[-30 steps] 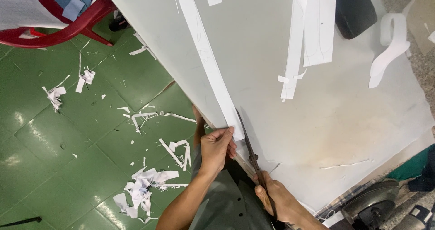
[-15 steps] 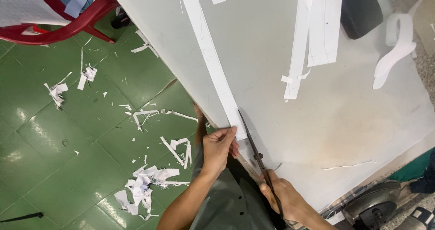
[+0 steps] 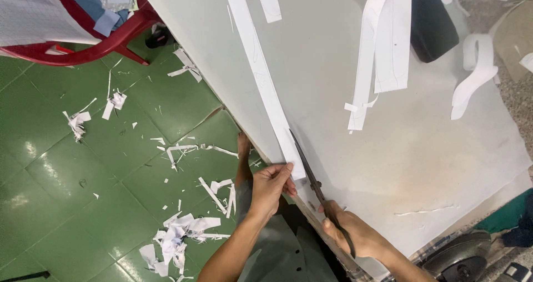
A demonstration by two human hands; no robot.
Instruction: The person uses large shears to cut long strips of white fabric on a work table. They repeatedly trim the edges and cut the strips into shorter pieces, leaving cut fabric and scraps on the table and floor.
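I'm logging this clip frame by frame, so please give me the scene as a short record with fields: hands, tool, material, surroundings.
left hand: left hand pinches the near end of the long white strip at the table edge
right hand: right hand grips the scissors
tool: blades lie along the strip's right edge, pointing away from the person
surface: pale grey sheet covering the table
other pieces: more white strips farther up the sheet
floor: green tiles strewn with white offcuts
background: red chair at upper left

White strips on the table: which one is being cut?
The long strip along the table's left edge; the left hand pins its near end, scissors beside it.
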